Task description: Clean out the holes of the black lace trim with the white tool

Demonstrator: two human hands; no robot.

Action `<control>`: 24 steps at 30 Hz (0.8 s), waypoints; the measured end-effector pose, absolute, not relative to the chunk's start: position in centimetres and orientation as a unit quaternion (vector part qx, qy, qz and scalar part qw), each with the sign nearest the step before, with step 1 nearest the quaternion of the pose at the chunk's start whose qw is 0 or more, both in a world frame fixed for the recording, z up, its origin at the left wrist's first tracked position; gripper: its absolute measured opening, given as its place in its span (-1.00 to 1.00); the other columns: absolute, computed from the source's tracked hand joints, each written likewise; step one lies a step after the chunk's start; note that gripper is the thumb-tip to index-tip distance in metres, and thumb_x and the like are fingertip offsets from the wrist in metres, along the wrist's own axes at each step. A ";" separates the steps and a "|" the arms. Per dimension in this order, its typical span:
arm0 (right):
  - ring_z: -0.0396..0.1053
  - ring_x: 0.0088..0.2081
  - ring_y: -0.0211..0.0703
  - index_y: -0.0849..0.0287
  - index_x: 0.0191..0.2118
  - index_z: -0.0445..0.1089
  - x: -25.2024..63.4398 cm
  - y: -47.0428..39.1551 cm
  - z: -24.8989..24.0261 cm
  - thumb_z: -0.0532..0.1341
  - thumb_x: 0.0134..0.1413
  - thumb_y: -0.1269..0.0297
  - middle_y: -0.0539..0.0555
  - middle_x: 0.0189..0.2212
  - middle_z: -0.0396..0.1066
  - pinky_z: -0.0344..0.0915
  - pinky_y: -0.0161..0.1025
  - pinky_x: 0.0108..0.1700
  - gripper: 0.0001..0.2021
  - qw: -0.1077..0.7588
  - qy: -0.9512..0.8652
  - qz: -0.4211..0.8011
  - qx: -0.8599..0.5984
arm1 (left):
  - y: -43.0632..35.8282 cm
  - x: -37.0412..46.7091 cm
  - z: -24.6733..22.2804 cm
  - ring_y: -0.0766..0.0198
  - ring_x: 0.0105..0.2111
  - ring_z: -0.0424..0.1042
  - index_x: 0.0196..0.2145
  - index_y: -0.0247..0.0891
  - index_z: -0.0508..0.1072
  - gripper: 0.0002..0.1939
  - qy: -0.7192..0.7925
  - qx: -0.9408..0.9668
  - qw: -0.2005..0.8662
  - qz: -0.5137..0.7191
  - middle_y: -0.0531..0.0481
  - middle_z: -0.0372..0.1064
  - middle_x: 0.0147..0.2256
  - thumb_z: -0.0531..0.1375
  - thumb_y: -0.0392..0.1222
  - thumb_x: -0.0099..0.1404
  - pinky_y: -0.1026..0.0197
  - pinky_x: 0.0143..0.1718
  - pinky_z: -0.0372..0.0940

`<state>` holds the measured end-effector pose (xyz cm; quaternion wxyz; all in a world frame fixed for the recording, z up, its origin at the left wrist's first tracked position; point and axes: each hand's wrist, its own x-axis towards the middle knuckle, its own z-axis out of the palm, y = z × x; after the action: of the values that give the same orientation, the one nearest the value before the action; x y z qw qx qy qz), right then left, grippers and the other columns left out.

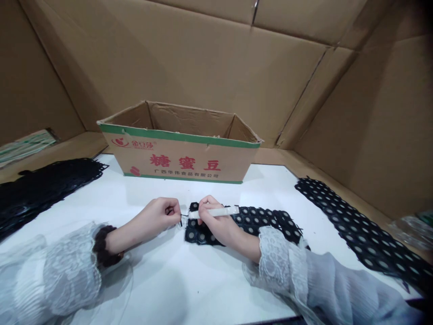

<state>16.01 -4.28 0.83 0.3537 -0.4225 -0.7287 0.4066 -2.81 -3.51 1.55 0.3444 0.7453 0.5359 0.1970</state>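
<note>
A black sheet of joined pieces with round grey discs [257, 221] lies flat on the white table top [162, 275]. My right hand [219, 223] rests over its left part, closed round a slim white tool [219, 211] that slants slightly upward to the right. The tool's left end is by the sheet's left edge. Just left of that edge, my left hand [162, 216] pinches a thin black strand [181, 221] between thumb and fingertips. Part of the sheet is hidden under my right hand and wrist.
An open cardboard box [182, 155] stands behind my hands. Black strips [43, 185] are piled at the left. Another black disc sheet [358, 225] lies at the right, near clear plastic [411, 230]. Cardboard walls [203, 58] surround the table.
</note>
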 end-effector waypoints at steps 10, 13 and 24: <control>0.22 -0.35 -0.31 0.20 -0.63 0.18 15.9 -4.2 0.7 -0.03 0.09 0.42 -0.01 -0.39 0.17 0.16 -0.32 -0.19 -0.71 0.363 -0.723 0.409 -0.422 | -3.6 -2.9 1.5 0.39 -0.56 0.02 -0.60 -0.27 0.21 -0.93 0.534 0.750 0.335 0.200 0.15 0.04 -0.63 0.01 -0.26 -0.02 0.33 -0.55 -0.07; 0.22 -0.36 -0.32 0.20 -0.63 0.18 16.0 -4.3 0.8 -0.03 0.09 0.43 -0.01 -0.40 0.17 0.15 -0.33 -0.20 -0.71 0.363 -0.721 0.411 -0.423 | -3.6 -2.9 1.5 0.39 -0.56 0.02 -0.60 -0.27 0.20 -0.93 0.533 0.754 0.330 0.197 0.16 0.03 -0.62 0.00 -0.26 -0.01 0.33 -0.54 -0.07; 0.22 -0.33 -0.32 0.21 -0.64 0.18 15.8 -4.2 0.7 -0.02 0.07 0.46 0.00 -0.40 0.16 0.14 -0.33 -0.19 -0.71 0.352 -0.735 0.398 -0.421 | -3.7 -2.9 1.6 0.39 -0.55 0.04 -0.58 -0.28 0.22 -0.92 0.529 0.761 0.319 0.199 0.16 0.05 -0.62 0.01 -0.25 0.00 0.34 -0.54 -0.06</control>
<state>15.84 -4.22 0.70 0.3521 -0.4206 -0.7351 0.3984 -2.86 -3.73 1.60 0.3192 0.7608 0.5287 0.1993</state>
